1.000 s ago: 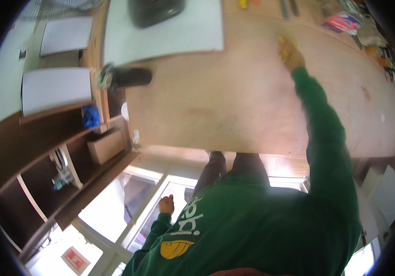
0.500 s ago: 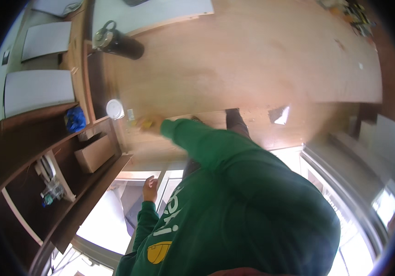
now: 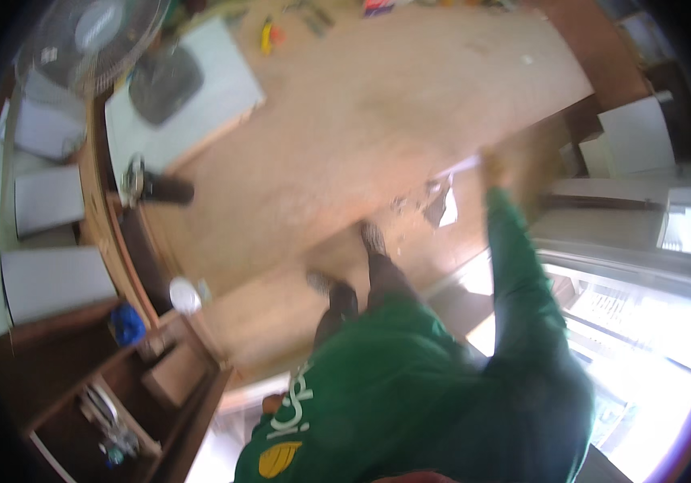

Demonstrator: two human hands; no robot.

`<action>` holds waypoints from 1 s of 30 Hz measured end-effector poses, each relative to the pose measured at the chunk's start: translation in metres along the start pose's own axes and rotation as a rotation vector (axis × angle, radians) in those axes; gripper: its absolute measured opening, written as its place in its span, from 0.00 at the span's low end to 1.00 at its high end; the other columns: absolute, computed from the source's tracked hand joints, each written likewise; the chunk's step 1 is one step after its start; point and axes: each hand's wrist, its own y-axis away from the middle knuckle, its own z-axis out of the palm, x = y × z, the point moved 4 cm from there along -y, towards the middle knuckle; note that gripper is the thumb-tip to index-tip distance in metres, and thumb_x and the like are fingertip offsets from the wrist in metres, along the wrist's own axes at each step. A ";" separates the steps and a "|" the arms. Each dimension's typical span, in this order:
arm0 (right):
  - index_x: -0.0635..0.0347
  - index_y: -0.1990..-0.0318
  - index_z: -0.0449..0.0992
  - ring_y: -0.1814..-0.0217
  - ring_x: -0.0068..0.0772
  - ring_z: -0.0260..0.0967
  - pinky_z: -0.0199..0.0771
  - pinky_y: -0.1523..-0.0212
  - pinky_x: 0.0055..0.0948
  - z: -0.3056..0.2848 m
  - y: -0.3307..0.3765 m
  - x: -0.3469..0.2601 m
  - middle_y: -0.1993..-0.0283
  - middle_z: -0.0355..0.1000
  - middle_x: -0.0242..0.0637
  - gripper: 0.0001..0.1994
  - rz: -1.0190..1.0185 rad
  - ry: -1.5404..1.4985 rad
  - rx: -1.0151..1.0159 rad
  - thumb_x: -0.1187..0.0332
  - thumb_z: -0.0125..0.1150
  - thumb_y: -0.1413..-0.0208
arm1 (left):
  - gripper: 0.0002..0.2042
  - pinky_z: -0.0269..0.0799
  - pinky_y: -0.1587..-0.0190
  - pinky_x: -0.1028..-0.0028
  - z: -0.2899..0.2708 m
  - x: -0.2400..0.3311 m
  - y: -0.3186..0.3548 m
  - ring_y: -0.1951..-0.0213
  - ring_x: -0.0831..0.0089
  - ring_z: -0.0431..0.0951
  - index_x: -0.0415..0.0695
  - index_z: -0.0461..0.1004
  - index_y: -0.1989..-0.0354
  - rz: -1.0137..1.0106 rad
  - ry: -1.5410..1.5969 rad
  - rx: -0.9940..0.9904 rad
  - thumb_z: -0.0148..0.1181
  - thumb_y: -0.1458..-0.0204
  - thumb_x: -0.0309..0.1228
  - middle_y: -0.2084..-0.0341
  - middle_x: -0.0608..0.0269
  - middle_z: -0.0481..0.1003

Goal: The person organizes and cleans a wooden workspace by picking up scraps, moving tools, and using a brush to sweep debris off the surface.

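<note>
- Strip (image 3: pixel 461 165), pale — long axis slanting up rightward, toward right hand (image 3: pixel 494 170)
- Just left of that hand; contact unclear
- Right hand blurred, left hand (image 3: pixel 271 403) partly hidden — cannot tell either grip

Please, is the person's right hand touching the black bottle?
Apart. The head view shows the right hand far to the right of the black bottle, with brown surface plainly between them.

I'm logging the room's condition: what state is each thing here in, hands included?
Right hand: arm outstretched, blurred; grip unclear.
Left hand: mostly hidden; grip unclear.
Black bottle: upright, cap on.
Fan: too blurred to tell if spinning.
White panel: flat, dark object on it.
Blue bundle: crumpled.
</note>
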 end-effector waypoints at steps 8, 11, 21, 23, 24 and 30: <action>0.53 0.63 0.74 0.67 0.37 0.71 0.70 0.64 0.37 0.188 0.271 -0.306 0.68 0.75 0.39 0.10 -0.614 -0.676 -0.830 0.63 0.62 0.53 | 0.17 0.71 0.85 0.68 -0.207 0.156 -0.015 0.85 0.66 0.72 0.35 0.71 0.78 -0.252 0.716 0.161 0.56 0.47 0.38 0.85 0.57 0.71; 0.52 0.66 0.78 0.63 0.32 0.73 0.72 0.60 0.32 0.171 0.289 -0.325 0.65 0.77 0.35 0.07 -0.600 -0.720 -1.192 0.64 0.64 0.52 | 0.16 0.75 0.80 0.64 -0.241 0.227 0.001 0.82 0.65 0.75 0.36 0.70 0.78 -0.289 0.621 0.197 0.56 0.46 0.38 0.82 0.56 0.72; 0.57 0.65 0.77 0.60 0.40 0.72 0.71 0.56 0.37 -0.054 -0.199 0.190 0.63 0.75 0.42 0.09 0.065 -0.400 -0.072 0.64 0.58 0.51 | 0.17 0.77 0.76 0.64 -0.111 0.287 0.035 0.80 0.67 0.75 0.36 0.71 0.79 -0.001 0.129 0.040 0.57 0.46 0.38 0.82 0.56 0.72; 0.58 0.66 0.77 0.59 0.44 0.72 0.71 0.56 0.39 -0.161 -0.250 0.267 0.63 0.75 0.45 0.09 0.204 -0.202 0.136 0.65 0.56 0.51 | 0.17 0.77 0.76 0.64 -0.104 0.301 0.039 0.80 0.67 0.75 0.36 0.71 0.80 0.000 0.093 0.022 0.57 0.46 0.38 0.83 0.56 0.72; 0.59 0.67 0.77 0.58 0.46 0.72 0.71 0.56 0.40 -0.193 -0.266 0.284 0.63 0.74 0.47 0.09 0.273 -0.280 0.141 0.65 0.55 0.51 | 0.17 0.77 0.76 0.65 -0.105 0.313 0.038 0.81 0.67 0.75 0.36 0.71 0.80 0.002 0.081 0.022 0.57 0.46 0.38 0.83 0.56 0.72; 0.60 0.44 0.66 0.48 0.44 0.70 0.72 0.50 0.41 -0.135 -0.250 0.160 0.47 0.71 0.43 0.18 -0.053 -0.048 0.031 0.69 0.48 0.41 | 0.18 0.77 0.76 0.66 -0.166 0.458 0.026 0.81 0.68 0.75 0.36 0.71 0.82 0.042 0.070 0.068 0.57 0.47 0.38 0.84 0.57 0.71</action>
